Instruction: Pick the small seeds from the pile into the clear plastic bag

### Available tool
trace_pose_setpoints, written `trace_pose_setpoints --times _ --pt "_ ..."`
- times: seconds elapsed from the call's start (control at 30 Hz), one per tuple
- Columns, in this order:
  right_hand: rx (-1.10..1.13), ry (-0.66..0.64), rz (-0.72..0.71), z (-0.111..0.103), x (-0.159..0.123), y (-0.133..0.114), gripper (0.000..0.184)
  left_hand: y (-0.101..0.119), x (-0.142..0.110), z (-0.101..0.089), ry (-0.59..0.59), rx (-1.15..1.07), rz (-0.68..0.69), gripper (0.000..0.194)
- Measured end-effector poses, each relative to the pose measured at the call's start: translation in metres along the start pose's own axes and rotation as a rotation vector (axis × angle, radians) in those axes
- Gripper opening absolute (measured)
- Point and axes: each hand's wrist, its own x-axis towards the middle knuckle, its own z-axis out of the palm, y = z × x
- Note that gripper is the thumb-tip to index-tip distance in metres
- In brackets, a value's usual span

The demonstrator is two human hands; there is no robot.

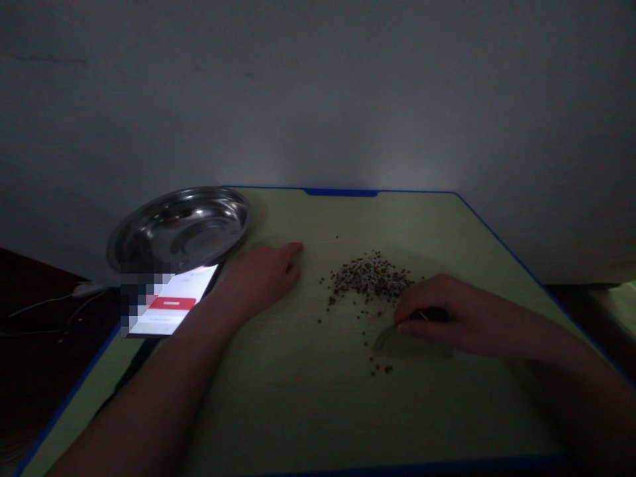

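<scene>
A pile of small dark seeds and pale grains (370, 277) lies on the light green tabletop, with several dark ones scattered around it. My right hand (442, 311) is at the pile's near right edge, thumb and fingertips pinched together. Just below those fingertips is a faint see-through thing with a curved edge (386, 339); the dim light hides its kind and whether I grip it. To the left of the pile, my left hand (268, 271) rests on the table with its index finger stretched out and thumb apart, holding nothing.
A shiny round metal basin (183, 228) sits at the back left. In front of it, beside my left forearm, is a phone (171, 305) with a lit screen. The blue-edged table (308, 397) stands against a grey wall. White cables (87, 289) are off to the left.
</scene>
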Motion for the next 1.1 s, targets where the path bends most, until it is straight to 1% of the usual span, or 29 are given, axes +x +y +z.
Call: trace_pose_setpoints --times 0.23,0.43,0.53,0.7,0.83,0.97,1.1 --pt "-0.012 -0.052 -0.068 0.003 0.003 -0.003 0.019 -0.001 -0.001 0.001 0.004 -0.005 0.005 0.054" --pt "-0.012 -0.044 -0.037 0.004 0.003 -0.003 0.019 0.0 0.0 0.001 -0.004 0.006 0.003 0.053" --pt "-0.014 -0.047 -0.046 0.006 0.005 -0.004 0.019 0.0 0.001 0.002 0.004 0.012 0.002 0.053" --pt "-0.002 -0.078 -0.038 0.01 0.006 -0.01 0.017 -0.001 0.0 0.003 0.014 0.009 0.005 0.054" --pt "-0.026 -0.035 -0.01 0.012 0.007 -0.012 0.018 -0.001 0.0 0.003 0.019 0.005 0.007 0.053" --pt "-0.077 -0.011 -0.017 0.019 0.008 -0.019 0.018 0.001 0.0 0.001 0.007 0.016 0.003 0.053" --pt "-0.07 -0.064 -0.041 0.027 0.007 -0.031 0.019 0.0 -0.001 0.001 0.028 0.012 0.025 0.053"
